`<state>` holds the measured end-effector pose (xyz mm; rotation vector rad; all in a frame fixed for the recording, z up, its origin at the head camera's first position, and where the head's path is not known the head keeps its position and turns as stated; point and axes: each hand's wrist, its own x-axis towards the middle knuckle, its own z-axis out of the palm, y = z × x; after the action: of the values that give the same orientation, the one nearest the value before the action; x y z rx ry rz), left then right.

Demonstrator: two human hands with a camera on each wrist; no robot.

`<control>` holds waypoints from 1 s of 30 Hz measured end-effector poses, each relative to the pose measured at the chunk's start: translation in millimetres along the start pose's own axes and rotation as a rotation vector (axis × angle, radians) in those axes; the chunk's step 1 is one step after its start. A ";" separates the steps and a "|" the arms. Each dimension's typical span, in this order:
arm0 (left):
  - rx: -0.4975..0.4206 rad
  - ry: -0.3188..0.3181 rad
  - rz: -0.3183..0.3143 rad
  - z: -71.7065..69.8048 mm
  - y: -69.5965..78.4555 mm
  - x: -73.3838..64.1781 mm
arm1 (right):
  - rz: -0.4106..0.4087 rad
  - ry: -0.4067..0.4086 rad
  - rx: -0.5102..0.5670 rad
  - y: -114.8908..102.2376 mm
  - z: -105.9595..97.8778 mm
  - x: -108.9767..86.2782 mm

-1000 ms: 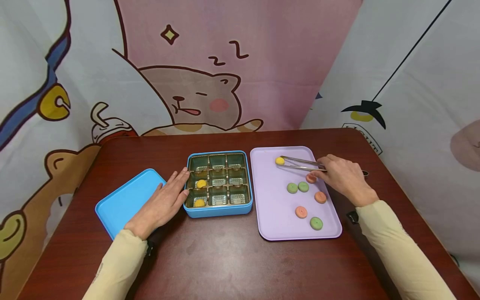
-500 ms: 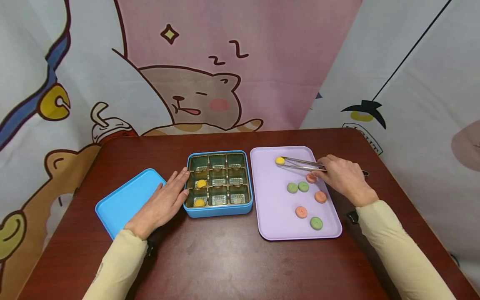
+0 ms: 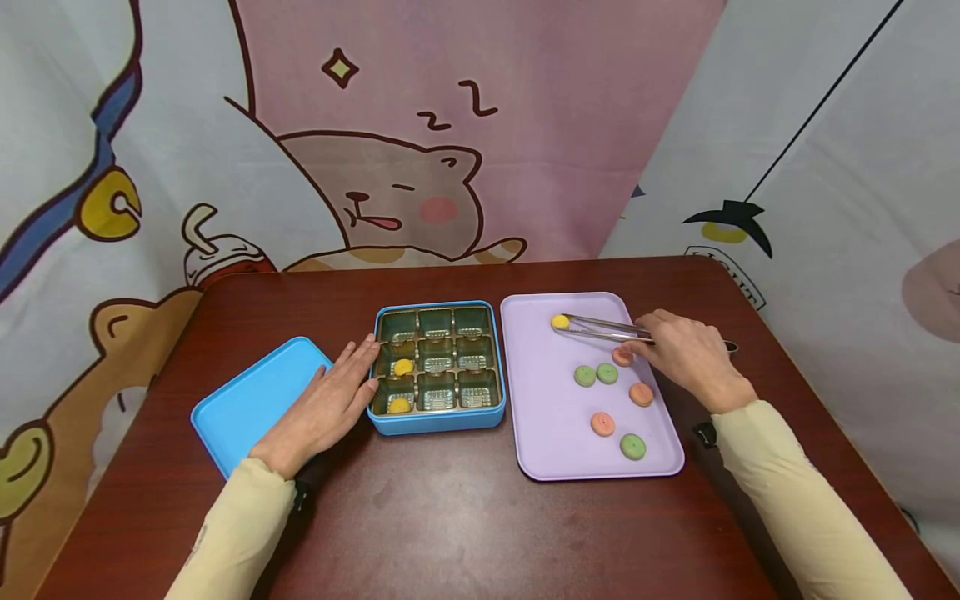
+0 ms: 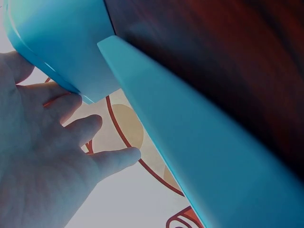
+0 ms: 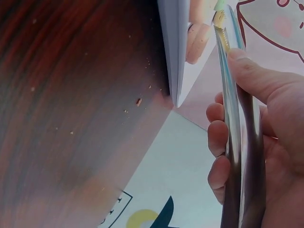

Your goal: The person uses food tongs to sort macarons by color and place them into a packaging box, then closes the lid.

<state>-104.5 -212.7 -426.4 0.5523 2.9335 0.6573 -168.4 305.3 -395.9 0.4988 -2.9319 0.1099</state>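
My right hand [image 3: 688, 353] grips metal tongs [image 3: 600, 336] over the lilac tray [image 3: 547, 442]. The tongs' tips stand on either side of a small yellow disc [image 3: 559, 322] near the tray's far edge. In the right wrist view, thumb and fingers curl round the tongs [image 5: 232, 137]. With its fingers straight, my left hand [image 3: 322, 412] touches the left wall of a blue box [image 3: 442, 424]; the left wrist view shows fingertips at the box's rim [image 4: 52, 73]. A nine-compartment insert lines the box. Yellow pieces [image 3: 402, 367] lie in its left column, in the middle and near compartments.
A blue lid [image 3: 255, 400] lies left of the box, partly under my left forearm. Several green and pink-orange macaron-like discs [image 3: 602, 424] are spread over the tray. Crumbs [image 5: 138, 101] dot the brown table [image 3: 442, 525] by the tray. A printed cloth [image 3: 570, 125] hangs behind.
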 end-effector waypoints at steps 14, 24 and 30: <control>0.002 -0.007 -0.010 -1.2 0.3 1.0 | 0.015 -0.012 -0.007 -0.7 -2.0 -4.1; 0.002 -0.006 -0.014 -1.0 0.4 0.9 | -0.018 0.031 0.012 -1.3 -8.8 -12.6; -0.001 -0.007 -0.017 -0.9 0.4 0.6 | -0.046 0.081 0.008 -3.6 -12.4 -17.7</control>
<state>-105.1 -212.5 -425.4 0.5282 2.9281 0.6538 -148.9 308.9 -386.7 0.5492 -2.8406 0.1331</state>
